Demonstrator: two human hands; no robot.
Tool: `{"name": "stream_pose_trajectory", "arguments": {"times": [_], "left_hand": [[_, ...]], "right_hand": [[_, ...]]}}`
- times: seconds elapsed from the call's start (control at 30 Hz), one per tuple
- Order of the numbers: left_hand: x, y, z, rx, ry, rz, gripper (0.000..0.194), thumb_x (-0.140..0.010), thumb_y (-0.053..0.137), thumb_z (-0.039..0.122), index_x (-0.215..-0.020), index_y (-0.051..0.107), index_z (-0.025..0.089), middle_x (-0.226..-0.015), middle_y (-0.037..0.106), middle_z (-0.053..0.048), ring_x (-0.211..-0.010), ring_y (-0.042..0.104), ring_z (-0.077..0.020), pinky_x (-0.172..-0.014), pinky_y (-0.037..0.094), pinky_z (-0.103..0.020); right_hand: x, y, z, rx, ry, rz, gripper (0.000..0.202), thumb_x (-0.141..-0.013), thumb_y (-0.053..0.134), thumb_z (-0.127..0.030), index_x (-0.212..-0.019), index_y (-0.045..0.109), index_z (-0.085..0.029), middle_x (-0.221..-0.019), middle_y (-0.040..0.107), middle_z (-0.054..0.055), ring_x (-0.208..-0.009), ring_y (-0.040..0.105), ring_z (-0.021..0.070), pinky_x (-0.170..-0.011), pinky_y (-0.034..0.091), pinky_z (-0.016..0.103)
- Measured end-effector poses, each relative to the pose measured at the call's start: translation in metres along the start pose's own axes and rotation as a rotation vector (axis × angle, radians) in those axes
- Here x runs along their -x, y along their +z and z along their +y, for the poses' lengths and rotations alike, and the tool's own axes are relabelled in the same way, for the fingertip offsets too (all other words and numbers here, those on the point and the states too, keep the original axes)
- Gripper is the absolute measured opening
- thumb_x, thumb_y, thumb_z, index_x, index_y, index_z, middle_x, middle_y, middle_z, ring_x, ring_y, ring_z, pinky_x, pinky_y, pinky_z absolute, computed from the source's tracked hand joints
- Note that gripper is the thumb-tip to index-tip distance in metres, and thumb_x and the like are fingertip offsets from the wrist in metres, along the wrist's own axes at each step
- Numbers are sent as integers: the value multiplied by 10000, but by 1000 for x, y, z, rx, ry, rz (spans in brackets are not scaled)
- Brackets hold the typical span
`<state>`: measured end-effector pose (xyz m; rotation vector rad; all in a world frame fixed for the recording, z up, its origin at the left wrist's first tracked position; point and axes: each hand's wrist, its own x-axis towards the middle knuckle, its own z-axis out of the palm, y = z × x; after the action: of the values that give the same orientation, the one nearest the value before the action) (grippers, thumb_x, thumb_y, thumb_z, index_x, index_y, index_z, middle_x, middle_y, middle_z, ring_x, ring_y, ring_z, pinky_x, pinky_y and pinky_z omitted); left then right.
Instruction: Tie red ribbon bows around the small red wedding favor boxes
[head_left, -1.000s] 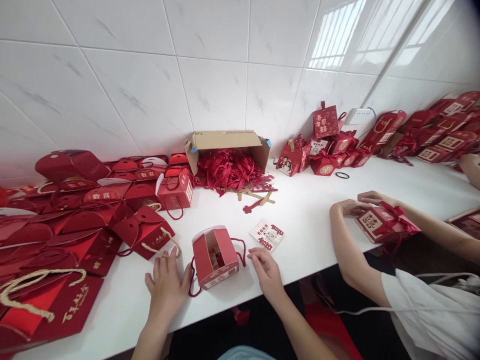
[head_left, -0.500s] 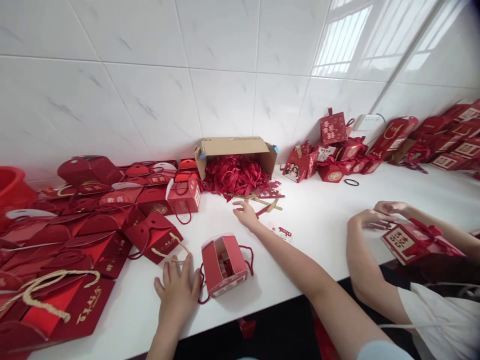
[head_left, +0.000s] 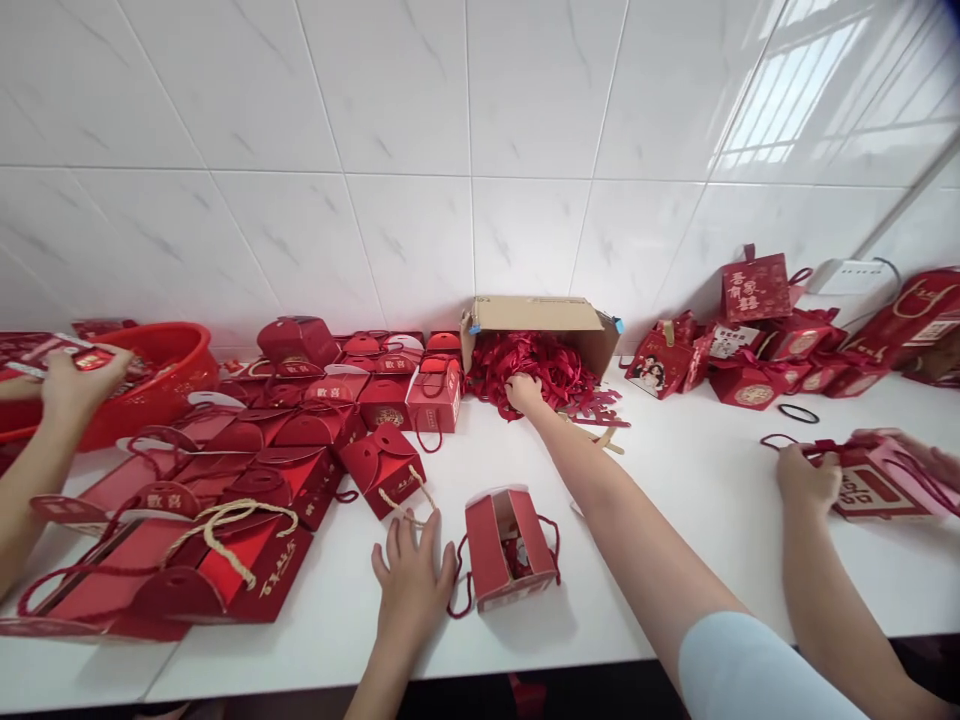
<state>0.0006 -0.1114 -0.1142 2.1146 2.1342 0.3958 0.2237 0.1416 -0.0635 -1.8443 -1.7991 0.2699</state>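
Observation:
My left hand [head_left: 412, 575] rests palm down on the white table with its fingers spread. Its fingertips are by the rope handle of a small red gift box [head_left: 384, 470]. To its right stands another red gift box [head_left: 501, 548], its top partly open, with small items inside and dark red cord handles at its sides. My right hand [head_left: 525, 394] reaches forward into a heap of red ribbons [head_left: 551, 360] spilling from a cardboard box [head_left: 536, 315] lying on its side. Its fingers are curled into the front of the heap, their tips partly hidden.
Many red gift boxes [head_left: 292, 440] crowd the left. Beyond them a person's hand [head_left: 82, 380] holds red packets over a red plastic basin [head_left: 161, 370]. At right, another person's hands [head_left: 810, 475] hold a red box [head_left: 881, 478]. More boxes [head_left: 750, 375] stand along the tiled wall.
My right hand has moved forward from the tabletop into the ribbons, and its fingers have curled. The view has turned left, bringing in the basin and a person's hand. My left hand stays put.

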Motion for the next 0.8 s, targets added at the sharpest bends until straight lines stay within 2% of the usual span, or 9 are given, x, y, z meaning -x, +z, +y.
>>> {"name": "stream_pose_trajectory", "arguments": {"times": [0.07, 0.17, 0.23, 0.4, 0.5, 0.57, 0.67, 0.73, 0.8], "left_hand": [[0, 0, -1, 11, 3, 2, 481, -915, 367, 356, -1351, 499, 202, -1424, 398, -195, -1379, 273, -341, -1084, 194, -578], [0, 2, -3, 16, 8, 14, 477, -911, 377, 363, -1342, 507, 205, -1420, 401, -196, -1375, 277, -346, -1080, 197, -584], [-1, 5, -4, 18, 9, 18, 470, -911, 375, 361, -1330, 516, 202, -1420, 401, -200, -1372, 278, -353, -1076, 196, -591], [-3, 8, -7, 87, 14, 52, 502, -905, 381, 385, -1343, 453, 152, -1412, 404, -207, -1365, 284, -358, -1083, 186, -606], [-3, 2, -6, 232, 17, 176, 516, -883, 418, 391, -1316, 425, 110, -1360, 443, -215, -1327, 347, -339, -1089, 251, -568], [-1, -8, -2, 385, 34, 330, 442, -884, 433, 369, -1255, 457, 131, -1306, 482, -185, -1295, 399, -296, -1086, 325, -487], [10, -28, 6, 604, 28, 533, 302, -876, 490, 332, -1134, 506, 175, -1257, 506, -143, -1261, 440, -258, -1061, 390, -423], [23, -40, 13, 763, 59, 585, 209, -857, 535, 294, -1036, 528, 187, -1173, 546, -124, -1160, 523, -251, -1010, 440, -432], [38, -52, 20, 916, 220, 534, 96, -839, 562, 238, -926, 551, 200, -996, 603, -86, -1006, 597, -237, -914, 503, -431]], "right_hand": [[15, 4, -1, -1, -81, 7, 301, -918, 565, -314, -1181, 569, -167, -1268, 546, 93, -1117, 558, 236, -940, 473, 466], [54, 7, -1, -21, -170, 38, 182, -881, 585, -241, -1029, 682, -196, -1438, 415, 94, -1362, 315, 311, -1093, 269, 536], [83, 4, 3, -43, -198, 62, 176, -860, 588, -220, -975, 720, -202, -1470, 376, 103, -1407, 207, 339, -1106, 215, 544], [155, -33, 24, -114, -289, 52, 160, -856, 589, -250, -909, 738, -220, -1377, 494, 100, -1347, 339, 301, -1082, 304, 493], [201, -65, 44, -153, -294, 61, 205, -888, 536, -267, -909, 731, -210, -1327, 536, 109, -1303, 409, 271, -1072, 345, 450], [237, -82, 56, -194, -250, 91, 249, -912, 483, -283, -944, 717, -201, -1304, 547, 129, -1255, 468, 260, -1031, 400, 435], [296, -95, 69, -410, -27, 197, 221, -898, 520, -350, -942, 698, -227, -1202, 608, 116, -1129, 565, 254, -965, 449, 419], [334, -96, 69, -499, 175, 291, 242, -873, 552, -421, -844, 683, -219, -1040, 662, 105, -988, 616, 252, -860, 489, 379], [365, -95, 60, -577, 376, 312, 412, -874, 516, -506, -598, 576, -206, -676, 622, 60, -670, 602, 206, -641, 486, 315]]}}
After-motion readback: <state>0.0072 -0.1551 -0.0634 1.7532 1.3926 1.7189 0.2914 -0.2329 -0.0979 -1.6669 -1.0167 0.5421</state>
